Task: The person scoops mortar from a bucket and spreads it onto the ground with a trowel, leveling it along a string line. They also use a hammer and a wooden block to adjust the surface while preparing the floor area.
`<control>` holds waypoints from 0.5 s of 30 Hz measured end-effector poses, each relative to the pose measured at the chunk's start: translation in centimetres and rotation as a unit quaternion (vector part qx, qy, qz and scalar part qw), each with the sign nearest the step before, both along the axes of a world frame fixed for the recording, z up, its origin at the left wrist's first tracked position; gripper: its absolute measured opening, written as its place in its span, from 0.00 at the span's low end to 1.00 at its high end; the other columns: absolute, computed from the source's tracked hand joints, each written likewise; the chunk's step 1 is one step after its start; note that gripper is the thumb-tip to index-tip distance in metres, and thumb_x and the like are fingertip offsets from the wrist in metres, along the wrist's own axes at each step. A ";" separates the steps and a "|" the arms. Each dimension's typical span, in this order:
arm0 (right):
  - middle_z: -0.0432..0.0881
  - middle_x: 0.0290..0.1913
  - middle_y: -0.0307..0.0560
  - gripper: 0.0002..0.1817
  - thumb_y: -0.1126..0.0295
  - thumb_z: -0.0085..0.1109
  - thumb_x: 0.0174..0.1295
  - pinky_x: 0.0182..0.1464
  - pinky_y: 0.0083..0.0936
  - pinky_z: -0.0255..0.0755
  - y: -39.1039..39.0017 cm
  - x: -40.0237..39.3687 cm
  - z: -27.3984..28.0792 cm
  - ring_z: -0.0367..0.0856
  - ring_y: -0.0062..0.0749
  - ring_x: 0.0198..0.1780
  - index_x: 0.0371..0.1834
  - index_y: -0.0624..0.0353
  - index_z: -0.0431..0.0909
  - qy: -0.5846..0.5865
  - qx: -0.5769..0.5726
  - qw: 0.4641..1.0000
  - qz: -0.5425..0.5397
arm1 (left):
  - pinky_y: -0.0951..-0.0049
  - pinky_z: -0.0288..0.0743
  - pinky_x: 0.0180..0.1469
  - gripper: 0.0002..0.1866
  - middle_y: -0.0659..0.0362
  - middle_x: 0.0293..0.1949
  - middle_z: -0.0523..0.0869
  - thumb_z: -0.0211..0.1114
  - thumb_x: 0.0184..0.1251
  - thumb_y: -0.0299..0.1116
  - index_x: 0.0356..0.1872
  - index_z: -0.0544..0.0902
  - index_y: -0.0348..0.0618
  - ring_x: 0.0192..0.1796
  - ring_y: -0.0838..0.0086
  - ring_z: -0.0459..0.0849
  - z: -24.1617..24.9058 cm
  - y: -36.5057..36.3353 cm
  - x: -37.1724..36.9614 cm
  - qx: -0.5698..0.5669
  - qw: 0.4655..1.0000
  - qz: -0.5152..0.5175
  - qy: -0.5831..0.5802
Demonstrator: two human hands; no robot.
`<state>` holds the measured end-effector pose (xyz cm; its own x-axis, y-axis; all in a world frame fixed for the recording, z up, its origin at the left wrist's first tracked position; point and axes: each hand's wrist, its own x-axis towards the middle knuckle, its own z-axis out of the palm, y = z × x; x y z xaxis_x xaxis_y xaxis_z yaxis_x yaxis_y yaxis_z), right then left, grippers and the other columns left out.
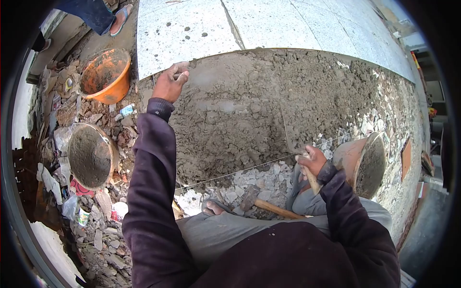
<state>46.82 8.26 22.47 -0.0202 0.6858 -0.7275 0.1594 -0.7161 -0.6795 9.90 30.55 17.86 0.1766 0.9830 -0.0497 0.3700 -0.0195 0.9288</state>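
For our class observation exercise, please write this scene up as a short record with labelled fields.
Left hand: fingers curled by the edge of the tiles; any grip unclear
Right hand: gripping a wooden handle
Ground: rough mortar bordering the tiles
String: stretched across the mortar's near side
Buckets: orange bucket and second bucket at picture left; third bucket at right
Hammer: lying by rubble

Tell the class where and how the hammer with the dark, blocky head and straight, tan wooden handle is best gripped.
Probably mid-length on the tan wooden handle, from above: it is slim, straight and uncovered there. One end carries the dark, blocky head; the other lies close against the grey trousers, likely leaving fingers less room.
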 end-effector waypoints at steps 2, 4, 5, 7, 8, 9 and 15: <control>0.72 0.20 0.50 0.18 0.74 0.55 0.50 0.17 0.29 0.69 0.4 -1.9 -0.9 0.73 0.33 0.16 0.45 0.66 0.64 -0.158 -0.032 0.984 0.077 | 0.77 0.69 0.45 0.17 0.57 0.42 0.78 0.54 0.60 0.33 0.51 0.72 0.41 0.40 0.76 0.77 0.1 0.0 -0.3 0.014 0.999 -0.007 0.033; 0.75 0.28 0.63 0.25 0.70 0.55 0.44 0.33 0.39 0.71 -1.6 -2.7 -7.4 0.77 0.53 0.30 0.46 0.69 0.62 -0.378 0.199 0.858 0.285 | 0.78 0.69 0.44 0.17 0.58 0.42 0.78 0.53 0.61 0.32 0.52 0.71 0.41 0.40 0.77 0.77 0.4 -0.1 -0.9 0.026 0.999 -0.004 0.046; 0.74 0.32 0.67 0.25 0.68 0.54 0.43 0.43 0.40 0.67 -1.5 -6.0 -7.8 0.72 0.60 0.39 0.45 0.70 0.62 -0.400 0.140 0.858 0.290 | 0.78 0.69 0.44 0.17 0.58 0.42 0.78 0.54 0.61 0.32 0.52 0.71 0.41 0.40 0.77 0.77 0.8 -0.3 -1.3 0.029 0.999 0.002 0.042; 0.74 0.31 0.67 0.23 0.70 0.52 0.45 0.41 0.41 0.68 -0.2 -11.3 -7.0 0.73 0.59 0.37 0.44 0.71 0.61 -0.351 0.126 0.861 0.345 | 0.78 0.69 0.44 0.17 0.57 0.42 0.78 0.53 0.61 0.32 0.52 0.71 0.43 0.40 0.77 0.77 0.7 -0.8 -2.5 0.054 0.998 0.009 0.042; 0.74 0.31 0.67 0.22 0.71 0.52 0.45 0.41 0.42 0.68 0.4 -13.2 -7.5 0.74 0.60 0.37 0.44 0.71 0.61 -0.312 0.137 0.860 0.380 | 0.78 0.69 0.43 0.17 0.57 0.41 0.78 0.53 0.61 0.32 0.52 0.71 0.43 0.40 0.77 0.78 1.1 -1.3 -3.2 0.052 0.997 0.020 0.048; 0.75 0.31 0.67 0.21 0.73 0.51 0.46 0.41 0.42 0.69 1.0 -15.6 -7.6 0.74 0.60 0.38 0.44 0.70 0.61 -0.308 0.125 0.846 0.416 | 0.78 0.70 0.43 0.18 0.57 0.41 0.78 0.53 0.61 0.31 0.53 0.70 0.43 0.39 0.77 0.78 1.5 -1.7 -3.8 0.052 0.997 0.027 0.054; 0.76 0.37 0.61 0.17 0.73 0.47 0.51 0.39 0.39 0.71 4.0 -20.2 -5.9 0.76 0.50 0.42 0.46 0.66 0.65 -0.313 0.141 0.704 0.621 | 0.74 0.68 0.47 0.19 0.57 0.38 0.80 0.56 0.57 0.32 0.52 0.72 0.49 0.40 0.72 0.78 1.5 -3.3 -7.5 0.045 0.994 0.085 0.047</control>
